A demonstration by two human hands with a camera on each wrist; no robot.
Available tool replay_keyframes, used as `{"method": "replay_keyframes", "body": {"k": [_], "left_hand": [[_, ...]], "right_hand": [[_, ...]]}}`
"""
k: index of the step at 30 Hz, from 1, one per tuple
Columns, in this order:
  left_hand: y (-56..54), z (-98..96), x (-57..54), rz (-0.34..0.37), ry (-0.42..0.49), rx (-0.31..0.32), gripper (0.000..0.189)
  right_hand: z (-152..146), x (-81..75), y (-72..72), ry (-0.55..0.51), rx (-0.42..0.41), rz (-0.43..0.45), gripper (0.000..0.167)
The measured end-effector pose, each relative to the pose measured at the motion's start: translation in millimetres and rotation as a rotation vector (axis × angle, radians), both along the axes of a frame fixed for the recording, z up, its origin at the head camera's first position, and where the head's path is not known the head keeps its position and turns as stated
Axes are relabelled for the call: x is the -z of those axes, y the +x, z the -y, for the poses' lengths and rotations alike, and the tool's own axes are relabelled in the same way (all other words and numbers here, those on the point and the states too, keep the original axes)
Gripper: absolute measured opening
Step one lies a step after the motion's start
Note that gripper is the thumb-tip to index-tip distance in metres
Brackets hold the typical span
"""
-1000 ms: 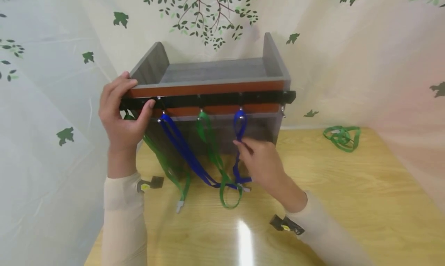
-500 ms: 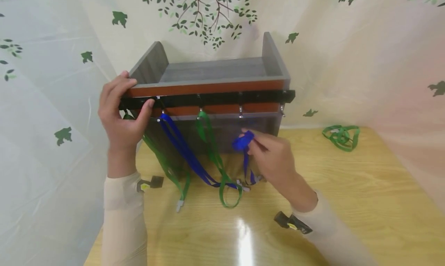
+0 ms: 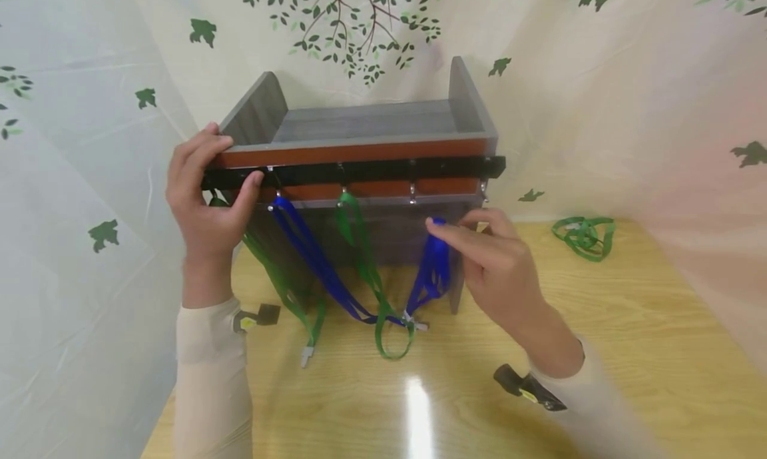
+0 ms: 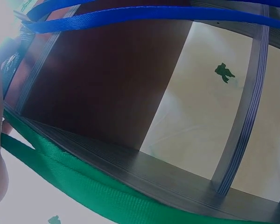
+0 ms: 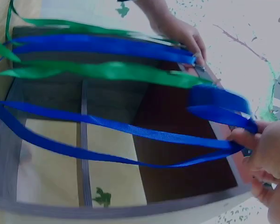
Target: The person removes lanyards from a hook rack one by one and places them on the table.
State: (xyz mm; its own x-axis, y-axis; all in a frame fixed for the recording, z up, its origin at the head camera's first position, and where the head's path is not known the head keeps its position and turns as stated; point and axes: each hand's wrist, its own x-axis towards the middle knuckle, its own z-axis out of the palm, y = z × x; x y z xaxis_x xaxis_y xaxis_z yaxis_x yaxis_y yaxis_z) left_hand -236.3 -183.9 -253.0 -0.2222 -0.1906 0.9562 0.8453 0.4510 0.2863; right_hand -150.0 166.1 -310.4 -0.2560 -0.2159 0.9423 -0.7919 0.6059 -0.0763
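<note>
Pinched in the right hand (image 3: 506,269), its fingertips nearly together, the blue lanyard (image 3: 442,262) hangs just below the bare hook (image 3: 412,191). The right wrist view shows its small upper loop and two separated straps. The left hand (image 3: 210,192) grips the end of the black rail (image 3: 371,172), thumb in front. Both wrist views reveal a divider (image 4: 246,121) inside the grey unit (image 3: 359,122); only the head view shows the coiled green lanyard (image 3: 575,240).
</note>
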Motion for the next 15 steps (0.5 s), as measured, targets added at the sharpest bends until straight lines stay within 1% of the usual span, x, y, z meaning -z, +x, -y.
{"method": "replay_keyframes", "body": {"k": [2, 6, 8, 10, 12, 15], "left_hand": [[0.1, 0.6, -0.1, 0.000, 0.001, 0.001, 0.069], [-0.2, 1.9, 0.3, -0.001, -0.007, -0.002, 0.069], [-0.2, 2.2, 0.4, -0.003, -0.011, -0.004, 0.069], [-0.4, 2.4, 0.5, -0.003, -0.014, -0.004, 0.069], [-0.6, 2.4, 0.6, -0.004, -0.015, -0.003, 0.069], [-0.8, 2.6, 0.7, -0.004, -0.016, -0.004, 0.068]], "right_hand": [[-2, 0.6, -2.0, -0.038, 0.014, -0.054, 0.049], [-7, 2.5, -9.0, -0.193, -0.046, -0.155, 0.036], [-11, 2.9, -11.9, -0.268, -0.065, -0.182, 0.033], [-15, 3.2, -13.6, -0.321, -0.056, -0.189, 0.032], [-20, 3.4, -14.1, -0.365, -0.032, -0.175, 0.029], [-27, 4.7, -13.5, -0.416, -0.024, -0.141, 0.013]]}}
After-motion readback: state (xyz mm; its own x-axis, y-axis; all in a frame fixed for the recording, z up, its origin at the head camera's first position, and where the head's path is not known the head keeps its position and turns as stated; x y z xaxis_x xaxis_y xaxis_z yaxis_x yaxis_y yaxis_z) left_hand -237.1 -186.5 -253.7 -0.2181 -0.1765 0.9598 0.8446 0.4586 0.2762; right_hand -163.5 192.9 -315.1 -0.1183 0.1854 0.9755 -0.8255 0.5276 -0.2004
